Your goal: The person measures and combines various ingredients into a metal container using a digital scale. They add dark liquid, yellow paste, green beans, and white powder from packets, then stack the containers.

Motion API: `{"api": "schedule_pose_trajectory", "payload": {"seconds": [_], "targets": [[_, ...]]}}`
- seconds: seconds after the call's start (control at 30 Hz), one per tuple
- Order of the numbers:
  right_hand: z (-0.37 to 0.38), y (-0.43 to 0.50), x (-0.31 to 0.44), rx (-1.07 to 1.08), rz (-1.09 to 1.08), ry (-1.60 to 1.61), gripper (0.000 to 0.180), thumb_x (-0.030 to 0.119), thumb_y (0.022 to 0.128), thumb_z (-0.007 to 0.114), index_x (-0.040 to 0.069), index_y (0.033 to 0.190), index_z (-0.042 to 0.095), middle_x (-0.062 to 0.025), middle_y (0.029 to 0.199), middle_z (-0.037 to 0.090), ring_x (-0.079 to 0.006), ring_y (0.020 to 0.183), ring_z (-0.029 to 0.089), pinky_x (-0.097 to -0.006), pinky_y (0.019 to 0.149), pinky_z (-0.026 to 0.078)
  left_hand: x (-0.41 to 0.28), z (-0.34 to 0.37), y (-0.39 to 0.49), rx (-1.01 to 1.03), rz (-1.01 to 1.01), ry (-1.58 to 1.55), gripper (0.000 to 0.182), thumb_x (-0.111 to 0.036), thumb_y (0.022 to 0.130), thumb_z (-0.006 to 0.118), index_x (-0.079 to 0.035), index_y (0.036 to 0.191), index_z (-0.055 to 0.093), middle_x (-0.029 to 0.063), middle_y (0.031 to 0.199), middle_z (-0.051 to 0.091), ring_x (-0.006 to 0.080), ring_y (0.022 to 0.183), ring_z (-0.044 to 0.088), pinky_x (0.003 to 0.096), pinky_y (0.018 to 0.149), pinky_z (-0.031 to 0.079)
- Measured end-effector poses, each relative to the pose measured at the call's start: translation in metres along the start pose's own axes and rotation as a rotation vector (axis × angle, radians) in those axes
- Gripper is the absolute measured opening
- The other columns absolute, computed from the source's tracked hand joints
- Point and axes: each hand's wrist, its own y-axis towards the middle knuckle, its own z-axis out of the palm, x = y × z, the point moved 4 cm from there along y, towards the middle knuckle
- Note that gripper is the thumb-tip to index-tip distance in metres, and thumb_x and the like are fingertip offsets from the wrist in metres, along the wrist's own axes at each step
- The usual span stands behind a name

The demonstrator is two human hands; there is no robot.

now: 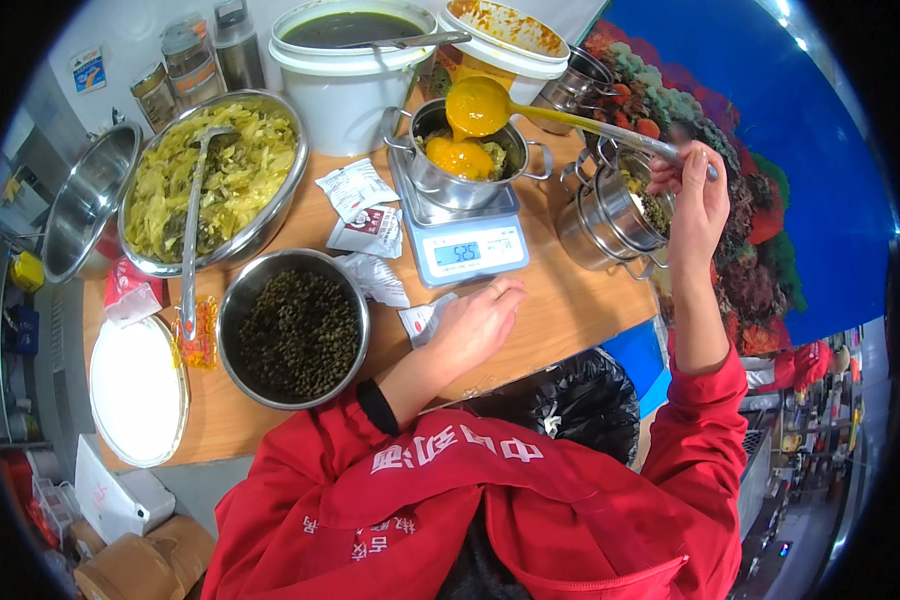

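My right hand point(694, 191) grips the far end of a long-handled metal ladle point(478, 106). Its bowl, filled with thick orange sauce, is tipped over a small two-handled steel pot point(457, 192), and sauce runs from it onto an orange mound point(457, 158) and greens inside. Under the pot is a digital kitchen scale point(469, 253) with a lit display. My left hand point(478, 319) rests on the wooden table point(570, 304) in front of the scale, fingers loosely curled; whether they hold anything is hidden. Small printed sachets point(365, 231) lie left of the scale.
A steel bowl of green peppercorns point(300, 330) and a large basin of pickled greens point(210, 180) with a spoon stand left. Behind are a bucket of dark liquid point(345, 97) and a sauce-smeared tub point(510, 45). Stacked pots point(604, 217) stand right; a lined bin point(570, 405) is below the edge.
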Motion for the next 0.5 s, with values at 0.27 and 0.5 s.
{"api": "schedule_pose_trajectory", "payload": {"seconds": [0.27, 0.5], "targets": [[-0.02, 0.034, -0.024, -0.098, 0.353, 0.074, 0.023, 0.022, 0.099, 0.044, 0.0, 0.097, 0.05, -0.0103, 0.075, 0.061, -0.0122, 0.061, 0.055, -0.026, 0.056, 0.049, 0.0, 0.001, 0.0, 0.006, 0.008, 0.033, 0.018, -0.008, 0.083, 0.058, -0.011, 0.1, 0.059, 0.0013, 0.106, 0.06, 0.0295, 0.069, 0.063, 0.0399, 0.056, 0.052], [-0.027, 0.041, -0.036, -0.124, 0.398, 0.092, 0.021, 0.022, 0.097, 0.045, 0.002, 0.092, 0.051, -0.0109, 0.074, 0.061, -0.0121, 0.058, 0.054, -0.0253, 0.054, 0.048, 0.002, 0.001, 0.001, -0.017, 0.007, 0.014, 0.019, -0.008, 0.082, 0.058, -0.012, 0.101, 0.059, 0.0026, 0.102, 0.061, 0.0304, 0.069, 0.063, 0.0406, 0.056, 0.052]]}}
